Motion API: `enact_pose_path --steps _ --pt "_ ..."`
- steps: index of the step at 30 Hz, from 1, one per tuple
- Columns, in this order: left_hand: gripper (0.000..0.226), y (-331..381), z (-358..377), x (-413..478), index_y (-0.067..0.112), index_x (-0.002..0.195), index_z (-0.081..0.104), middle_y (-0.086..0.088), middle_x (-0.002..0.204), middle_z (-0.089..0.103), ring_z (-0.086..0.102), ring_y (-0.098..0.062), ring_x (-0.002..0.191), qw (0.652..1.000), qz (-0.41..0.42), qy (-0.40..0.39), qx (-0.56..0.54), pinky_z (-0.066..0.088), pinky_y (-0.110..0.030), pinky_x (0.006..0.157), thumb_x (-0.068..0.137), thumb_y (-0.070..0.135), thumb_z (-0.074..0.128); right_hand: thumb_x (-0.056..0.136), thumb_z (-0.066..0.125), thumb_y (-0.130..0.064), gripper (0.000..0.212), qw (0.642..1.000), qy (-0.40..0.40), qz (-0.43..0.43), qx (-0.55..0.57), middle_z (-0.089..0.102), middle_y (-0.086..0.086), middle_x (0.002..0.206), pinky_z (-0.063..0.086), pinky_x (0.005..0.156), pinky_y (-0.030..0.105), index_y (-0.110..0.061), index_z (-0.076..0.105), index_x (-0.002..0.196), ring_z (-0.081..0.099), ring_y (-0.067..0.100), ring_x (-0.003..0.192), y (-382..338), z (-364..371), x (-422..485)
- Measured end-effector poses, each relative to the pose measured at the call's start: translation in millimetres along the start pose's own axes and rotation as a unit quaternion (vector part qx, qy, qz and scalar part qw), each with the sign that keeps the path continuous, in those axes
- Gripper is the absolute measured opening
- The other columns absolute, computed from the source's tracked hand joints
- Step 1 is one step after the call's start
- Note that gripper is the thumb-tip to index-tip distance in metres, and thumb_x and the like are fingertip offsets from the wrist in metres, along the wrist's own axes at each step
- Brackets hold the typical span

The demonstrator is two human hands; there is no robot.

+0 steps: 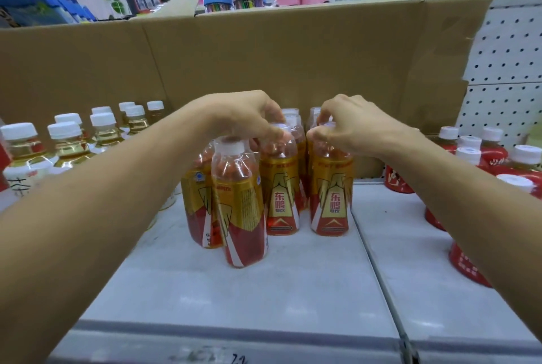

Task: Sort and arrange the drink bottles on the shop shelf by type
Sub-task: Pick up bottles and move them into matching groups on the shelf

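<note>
- The middle gold-red bottle (280, 196) is gripped by the left hand (243, 117)
- The right gold-red bottle (331, 196) is pinched at its cap by the right hand (349, 126)

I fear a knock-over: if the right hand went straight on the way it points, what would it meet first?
Probably the neighbouring gold-and-red bottle, just left of the front-right bottle that the right hand pinches; depth is unclear.

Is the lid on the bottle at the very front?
On: a white cap closes the front bottle, just below the left hand.
</note>
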State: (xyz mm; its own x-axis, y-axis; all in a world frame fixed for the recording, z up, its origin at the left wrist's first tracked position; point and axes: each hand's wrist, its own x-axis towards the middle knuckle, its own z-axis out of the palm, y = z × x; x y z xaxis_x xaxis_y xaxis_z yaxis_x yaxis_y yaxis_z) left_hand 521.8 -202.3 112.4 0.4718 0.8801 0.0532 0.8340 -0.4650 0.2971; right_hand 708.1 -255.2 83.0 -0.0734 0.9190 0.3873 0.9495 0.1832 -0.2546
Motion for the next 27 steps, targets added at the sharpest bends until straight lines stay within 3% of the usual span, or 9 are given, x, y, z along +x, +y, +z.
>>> enact_pose_path --steps 6,11,13,16,19,21,23,25,27 --pt "0.057 4.0 4.6 -1.1 0.028 0.141 0.051 -0.001 0.098 0.071 0.075 -0.017 0.081 1.0 0.023 0.002 -0.009 0.057 -0.043 0.091 0.089 0.045 0.067 0.092 0.061 -0.05 0.045 0.999 0.034 0.008 -0.034 0.066 0.01 0.106 0.05 0.074 0.038 -0.012 0.063 0.115 0.062 0.028 0.09 -1.9 8.4 -0.2" --pt "0.053 3.8 7.5 -4.6 0.03 0.142 0.05 0.001 0.099 0.069 0.073 -0.016 0.085 0.999 0.041 0.006 0.0 0.057 -0.041 0.09 0.092 0.044 0.064 0.092 0.06 -0.049 0.046 0.999 0.046 0.016 -0.021 0.066 0.012 0.116 0.055 0.082 0.046 -0.013 0.061 0.121 0.065 0.03 0.095 -3.3 14.0 0.8" --pt "0.052 1.8 7.1 -9.9 0.031 0.143 0.048 0.002 0.108 0.068 0.069 -0.015 0.095 0.999 0.049 0.02 0.011 0.053 -0.04 0.095 0.095 0.044 0.06 0.093 0.057 -0.05 0.048 0.999 0.042 0.024 -0.017 0.063 0.011 0.121 0.054 0.085 0.045 -0.015 0.059 0.126 0.062 0.028 0.101 -1.1 17.8 0.8" --pt "0.049 -7.1 3.9 -30.6 0.032 0.143 0.048 0.007 0.123 0.063 0.059 -0.009 0.11 0.987 0.091 0.129 -0.006 0.048 -0.025 0.092 0.097 0.047 0.055 0.095 0.05 -0.053 0.055 0.993 0.108 -0.001 -0.051 0.052 0.01 0.13 0.045 0.09 0.037 -0.015 0.051 0.135 0.046 0.026 0.119 -4.2 33.0 -7.2" --pt "0.045 -33.7 7.0 -55.1 0.029 0.14 0.051 0.008 0.13 0.057 0.05 -0.007 0.12 0.945 0.101 0.307 -0.054 0.04 -0.022 0.094 0.098 0.047 0.052 0.097 0.045 -0.049 0.05 0.955 0.258 -0.139 0.048 0.055 0.006 0.124 0.04 0.086 0.029 -0.013 0.054 0.131 0.044 0.02 0.116 -28.6 51.2 -28.7" --pt "0.049 -58.0 14.9 -62.7 0.029 0.141 0.048 0.005 0.135 0.054 0.049 -0.009 0.124 0.926 0.05 0.344 -0.148 0.042 -0.029 0.098 0.097 0.049 0.054 0.096 0.045 -0.051 0.052 0.942 0.23 -0.183 0.163 0.057 0.002 0.121 0.049 0.087 0.034 -0.015 0.051 0.133 0.051 0.015 0.111 -52.6 64.8 -38.9" --pt "0.057 -76.4 26.2 -64.7 0.028 0.144 0.044 0.001 0.132 0.055 0.056 -0.012 0.115 0.922 -0.011 0.291 -0.256 0.05 -0.028 0.086 0.094 0.051 0.058 0.091 0.052 -0.058 0.065 0.95 0.144 -0.14 0.24 0.054 -0.001 0.13 0.05 0.095 0.037 -0.02 0.038 0.142 0.053 0.013 0.115 -76.8 79.8 -42.4" --pt "0.055 -86.2 40.4 -65.0 0.025 0.142 0.046 -0.002 0.113 0.061 0.063 -0.01 0.096 0.924 -0.036 0.227 -0.305 0.05 -0.02 0.068 0.094 0.046 0.062 0.084 0.063 -0.059 0.079 0.954 0.087 -0.09 0.273 0.049 0.0 0.14 0.048 0.101 0.037 -0.025 0.026 0.146 0.053 0.014 0.121 -94.4 94.4 -41.3" --pt "0.045 -91.3 50.5 -64.7 0.024 0.135 0.049 -0.001 0.096 0.063 0.065 -0.01 0.084 0.914 -0.02 0.23 -0.335 0.05 -0.017 0.062 0.094 0.036 0.063 0.081 0.072 -0.052 0.08 0.948 0.092 -0.079 0.295 0.052 -0.001 0.133 0.051 0.097 0.038 -0.029 0.024 0.141 0.058 0.015 0.114 -102.5 104.4 -39.4"
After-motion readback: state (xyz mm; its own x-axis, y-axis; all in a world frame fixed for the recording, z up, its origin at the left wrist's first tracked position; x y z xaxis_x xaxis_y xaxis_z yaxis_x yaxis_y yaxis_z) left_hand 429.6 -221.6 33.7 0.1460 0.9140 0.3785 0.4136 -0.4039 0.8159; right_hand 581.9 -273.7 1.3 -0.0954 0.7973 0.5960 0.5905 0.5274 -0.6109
